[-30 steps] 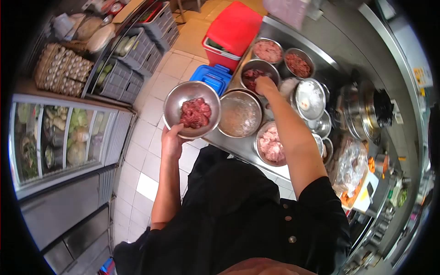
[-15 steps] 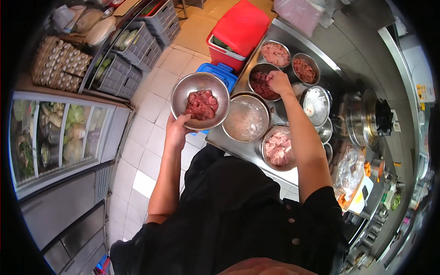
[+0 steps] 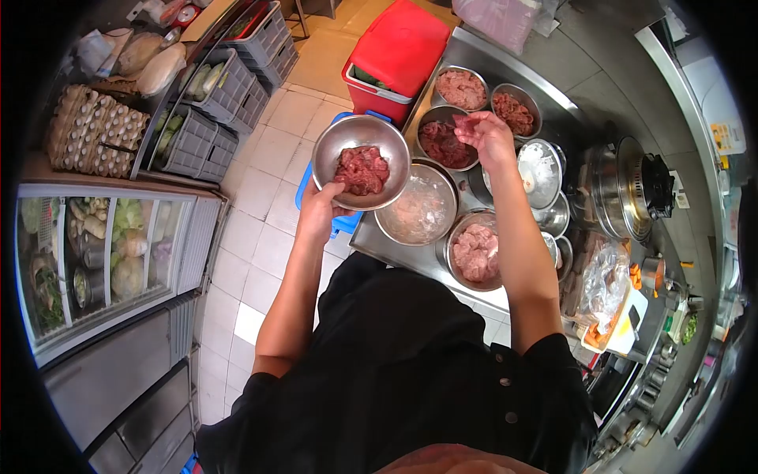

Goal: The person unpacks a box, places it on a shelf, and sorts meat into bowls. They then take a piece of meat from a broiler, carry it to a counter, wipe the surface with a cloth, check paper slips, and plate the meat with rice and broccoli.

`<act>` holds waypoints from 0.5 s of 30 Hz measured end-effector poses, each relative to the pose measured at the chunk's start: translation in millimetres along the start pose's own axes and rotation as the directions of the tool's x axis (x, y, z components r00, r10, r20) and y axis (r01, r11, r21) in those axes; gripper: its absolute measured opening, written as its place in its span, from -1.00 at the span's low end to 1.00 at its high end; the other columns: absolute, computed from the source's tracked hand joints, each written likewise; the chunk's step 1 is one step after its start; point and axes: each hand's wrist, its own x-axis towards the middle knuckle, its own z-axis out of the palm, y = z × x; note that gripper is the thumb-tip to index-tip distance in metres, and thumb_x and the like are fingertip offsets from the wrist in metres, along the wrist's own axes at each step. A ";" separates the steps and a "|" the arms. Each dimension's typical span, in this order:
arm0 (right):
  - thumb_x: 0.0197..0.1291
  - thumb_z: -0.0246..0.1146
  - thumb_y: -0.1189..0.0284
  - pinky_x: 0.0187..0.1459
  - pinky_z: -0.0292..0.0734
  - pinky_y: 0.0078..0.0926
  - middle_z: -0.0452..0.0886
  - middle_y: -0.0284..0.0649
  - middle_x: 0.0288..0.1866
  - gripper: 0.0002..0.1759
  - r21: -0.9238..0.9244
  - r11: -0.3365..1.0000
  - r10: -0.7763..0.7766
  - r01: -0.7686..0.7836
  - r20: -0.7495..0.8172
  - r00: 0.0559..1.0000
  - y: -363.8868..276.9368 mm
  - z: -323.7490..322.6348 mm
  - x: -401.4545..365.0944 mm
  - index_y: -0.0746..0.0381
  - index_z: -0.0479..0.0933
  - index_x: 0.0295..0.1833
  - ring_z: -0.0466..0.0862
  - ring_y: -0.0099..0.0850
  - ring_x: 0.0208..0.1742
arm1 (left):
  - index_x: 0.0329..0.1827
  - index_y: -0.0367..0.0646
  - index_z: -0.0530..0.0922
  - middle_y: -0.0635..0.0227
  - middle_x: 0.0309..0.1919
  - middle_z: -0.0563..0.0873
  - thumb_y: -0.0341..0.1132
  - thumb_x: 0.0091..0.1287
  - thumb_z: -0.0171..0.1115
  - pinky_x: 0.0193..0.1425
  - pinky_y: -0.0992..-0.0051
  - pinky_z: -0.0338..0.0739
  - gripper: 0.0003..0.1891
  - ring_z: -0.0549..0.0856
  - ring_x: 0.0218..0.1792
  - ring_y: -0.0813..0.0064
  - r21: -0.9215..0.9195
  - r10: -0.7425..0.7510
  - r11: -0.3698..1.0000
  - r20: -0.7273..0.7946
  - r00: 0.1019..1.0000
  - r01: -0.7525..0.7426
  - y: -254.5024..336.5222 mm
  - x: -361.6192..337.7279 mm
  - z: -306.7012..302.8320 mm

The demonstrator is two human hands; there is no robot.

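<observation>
My left hand (image 3: 320, 212) grips the near rim of a steel bowl (image 3: 335, 142), thumb inside the edge. Dark red raw meat (image 3: 362, 171) lies in a heap in this bowl. Above the right side of a round metal container (image 3: 427, 118) is my right hand (image 3: 493, 144), its fingers pinched on a red piece of meat (image 3: 469, 125). More dark red meat (image 3: 442, 145) fills that container below. Between the two hands, nearer to me, stands a wide pan (image 3: 418, 204) with a whitish, wet-looking surface.
Containers of pale minced meat (image 3: 461, 88), red mince (image 3: 513, 112) and pink meat chunks (image 3: 477, 251) share the steel counter (image 3: 371, 241). Beside them is a white-filled bowl (image 3: 539, 170). A red cooler (image 3: 403, 47) stands beyond. Left are a glass-front fridge (image 3: 110, 253) and egg trays (image 3: 95, 130).
My right hand has risen out of the dark red meat, a piece of meat at its fingertips. The bowl in my left hand has shifted slightly right and up in view.
</observation>
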 end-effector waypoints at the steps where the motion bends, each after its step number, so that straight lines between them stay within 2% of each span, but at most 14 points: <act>1: 0.24 0.07 0.66 -0.08 0.78 -0.23 0.76 0.07 -0.07 -0.74 0.000 1.000 0.001 -0.001 -0.001 1.000 -15.2 19.5 -13.0 0.34 0.57 0.00 0.82 -0.15 -0.16 | 0.34 -0.33 0.38 0.01 -0.04 0.74 -0.33 0.37 0.21 -0.35 0.33 0.74 -0.49 0.81 -0.20 0.22 0.000 -0.001 1.000 0.000 1.000 0.001 0.3 1.5 4.5; 3: 0.27 0.08 0.67 -0.12 0.78 -0.34 0.77 0.01 -0.07 -0.77 -0.024 0.992 -0.125 0.127 0.090 0.988 -35.9 63.8 -42.3 0.37 0.59 -0.03 0.81 -0.28 -0.22 | 0.35 -0.28 0.40 0.05 -0.03 0.73 -0.32 0.36 0.22 -0.36 0.34 0.74 -0.50 0.81 -0.21 0.24 0.016 -0.016 1.000 0.046 0.999 0.015 1.2 2.9 16.1; 4: 0.27 0.08 0.69 -0.06 0.77 -0.29 0.77 -0.01 -0.07 -0.75 -0.129 0.978 -0.142 0.163 0.159 0.977 -36.0 80.9 -52.2 0.36 0.61 -0.01 0.81 -0.23 -0.16 | 0.40 -0.16 0.39 0.14 -0.05 0.74 -0.33 0.36 0.23 -0.34 0.38 0.75 -0.47 0.80 -0.24 0.35 0.014 -0.056 0.998 0.061 0.997 0.055 1.8 4.4 21.2; 5: 0.27 0.08 0.71 -0.01 0.76 -0.24 0.77 -0.02 -0.07 -0.72 -0.230 0.951 -0.151 0.204 0.230 0.961 -33.3 95.2 -59.4 0.36 0.62 0.01 0.81 -0.19 -0.10 | 0.40 -0.16 0.39 0.14 -0.05 0.74 -0.33 0.36 0.23 -0.34 0.38 0.75 -0.47 0.80 -0.24 0.35 0.018 -0.058 0.998 0.072 0.996 0.056 2.9 4.4 27.7; 6: 0.24 0.14 0.71 0.06 0.72 -0.31 0.77 -0.08 -0.06 -0.69 -0.514 0.750 -0.206 0.417 0.418 0.885 -26.5 102.1 -63.0 0.31 0.66 0.03 0.80 -0.28 0.00 | 0.40 -0.15 0.39 0.14 -0.04 0.74 -0.33 0.36 0.23 -0.34 0.38 0.75 -0.47 0.80 -0.24 0.35 0.010 -0.054 0.999 0.084 0.995 0.054 4.0 4.0 35.2; 7: 0.17 0.24 0.66 0.13 0.67 -0.27 0.75 -0.07 0.01 -0.66 -0.778 0.480 0.005 0.406 0.465 0.885 -52.1 121.5 -85.7 0.22 0.69 0.05 0.77 -0.25 0.07 | 0.41 -0.14 0.38 0.14 -0.02 0.73 -0.33 0.36 0.23 -0.34 0.37 0.76 -0.46 0.80 -0.23 0.35 0.001 -0.050 0.999 0.096 0.994 0.050 5.2 4.2 40.8; 9: 0.11 0.33 0.58 0.17 0.63 -0.16 0.71 -0.03 0.07 -0.66 -0.721 0.221 -0.247 0.657 0.611 0.753 -31.0 130.2 -93.9 0.16 0.71 0.03 0.74 -0.13 0.11 | 0.41 -0.14 0.37 0.15 -0.01 0.73 -0.33 0.36 0.24 -0.34 0.37 0.76 -0.46 0.80 -0.23 0.35 -0.005 -0.061 0.998 0.140 0.988 0.062 5.8 4.9 48.1; 10: 0.11 0.33 0.58 0.17 0.63 -0.16 0.71 -0.03 0.07 -0.66 -0.727 0.218 -0.254 0.652 0.602 0.757 -26.8 134.4 -100.2 0.16 0.71 0.03 0.74 -0.13 0.11 | 0.41 -0.14 0.37 0.15 0.00 0.72 -0.33 0.36 0.24 -0.35 0.37 0.76 -0.45 0.79 -0.22 0.35 -0.013 -0.069 0.997 0.173 0.983 0.073 6.8 5.7 50.7; 12: 0.06 0.37 0.48 0.12 0.64 -0.06 0.69 -0.10 0.07 -0.74 -0.749 0.067 -0.168 0.659 0.643 0.747 -20.6 140.7 -109.8 0.23 0.73 -0.08 0.69 -0.06 0.13 | 0.41 -0.13 0.38 0.17 0.00 0.73 -0.32 0.36 0.24 -0.35 0.37 0.76 -0.46 0.79 -0.21 0.34 -0.029 -0.065 0.997 0.187 0.980 0.072 7.4 4.5 56.1; 13: 0.06 0.37 0.48 0.12 0.64 -0.06 0.69 -0.10 0.07 -0.74 -0.760 0.065 -0.176 0.647 0.629 0.757 -13.4 141.9 -106.4 0.23 0.73 -0.08 0.69 -0.06 0.13 | 0.41 -0.13 0.38 0.18 0.00 0.73 -0.32 0.36 0.24 -0.36 0.37 0.76 -0.46 0.79 -0.20 0.34 -0.048 -0.063 0.996 0.193 0.979 0.074 6.5 2.8 58.9; 15: 0.07 0.37 0.47 0.11 0.63 -0.04 0.65 -0.05 0.08 -0.76 -0.819 -0.075 -0.105 0.568 0.573 0.813 -2.3 138.0 -93.0 0.20 0.72 -0.10 0.67 -0.07 0.17 | 0.40 -0.14 0.39 0.18 0.02 0.73 -0.30 0.36 0.24 -0.37 0.36 0.76 -0.47 0.80 -0.17 0.31 0.020 -0.073 0.997 0.236 0.969 0.071 1.4 2.4 60.3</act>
